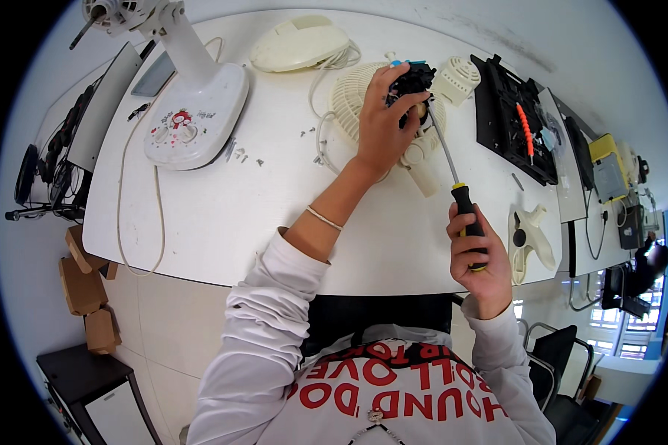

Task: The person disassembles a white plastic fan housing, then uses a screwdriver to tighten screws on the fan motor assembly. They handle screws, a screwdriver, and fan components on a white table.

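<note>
Closed around a black fan motor (414, 80), my left hand (384, 119) holds it above a cream fan grille (343, 96). In my right hand (481, 256) is a screwdriver (463, 215) with a black and yellow handle, gripped with the fingers wrapped round it. Its long metal shaft runs up to the motor. Whether the tip sits in a screw I cannot tell. A cream vented motor cover (457, 78) lies just right of the motor. Below the grille a cream fan neck piece (421, 175) rests on the white table (297, 215).
A white fan base (200, 119) with knobs stands at the left, its cord trailing over the table. Behind lies a cream base (298, 44). Loose screws (239, 153) are scattered mid-table. On the right are a black tool case (505, 119), an orange-handled tool (525, 124) and a cream bracket (530, 241).
</note>
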A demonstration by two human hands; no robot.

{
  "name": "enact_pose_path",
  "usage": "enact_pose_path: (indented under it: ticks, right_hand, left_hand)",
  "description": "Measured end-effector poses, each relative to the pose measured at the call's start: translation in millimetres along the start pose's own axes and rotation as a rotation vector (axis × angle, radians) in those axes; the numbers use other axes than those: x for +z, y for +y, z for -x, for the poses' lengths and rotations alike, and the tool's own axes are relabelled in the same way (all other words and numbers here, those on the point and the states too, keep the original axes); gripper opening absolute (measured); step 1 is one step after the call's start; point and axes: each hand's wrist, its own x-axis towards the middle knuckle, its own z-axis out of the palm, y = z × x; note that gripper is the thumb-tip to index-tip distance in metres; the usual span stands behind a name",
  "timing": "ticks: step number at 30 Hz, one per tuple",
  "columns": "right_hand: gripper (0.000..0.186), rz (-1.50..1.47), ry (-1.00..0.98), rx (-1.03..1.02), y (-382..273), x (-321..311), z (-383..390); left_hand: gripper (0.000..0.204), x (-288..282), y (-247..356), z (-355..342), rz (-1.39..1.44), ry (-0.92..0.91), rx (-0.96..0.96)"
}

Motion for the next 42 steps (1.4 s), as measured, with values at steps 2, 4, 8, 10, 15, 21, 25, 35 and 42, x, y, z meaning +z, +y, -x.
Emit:
enact_pose_path:
  ticks: [2,4,8,10,15,21,25,35,42]
  right_hand:
    - [0.036,-0.101,-0.145,0.074,-3,-8,-4]
    - [0.037,-0.150,-0.224,0.077,-2,-12,-11]
    - [0.038,-0.075,-0.079,0.039,2,2,-11]
    - [0.041,-0.108,-0.061,-0.040,-3,-5,-5]
    - [0.029,0.002,0.187,-0.069,-2,-13,-9]
    - [0.036,-0.036,0.159,-0.046,7,-9,-12]
    - [0.039,-0.117,-0.034,0.084,-12,-17,-9]
    - [0.052,0.904,0.185,-0.360,-83,13,32]
    - [0.036,1.857,0.538,-0.880,-66,31,23]
  left_hand:
    - [0.033,0,2,-1,0.005,-0.011,-0.015]
    - [0.033,-1,4,-2,0.013,-0.030,-0.047]
    - [0.031,-4,3,-1,0.012,-0.033,-0.083]
    - [0.030,-4,4,-2,0.043,-0.024,-0.094]
    - [0.024,-2,4,0,0.030,-0.016,-0.090]
    - [0.024,0,0,1,0.033,0.019,-0.040]
    - [0.024,-3,-1,-1,0.038,0.007,-0.031]
    - [0.050,-2,6,0,-0.013,-0.034,-0.045]
    - [0.055,4,5,1,0.012,0.024,-0.131]
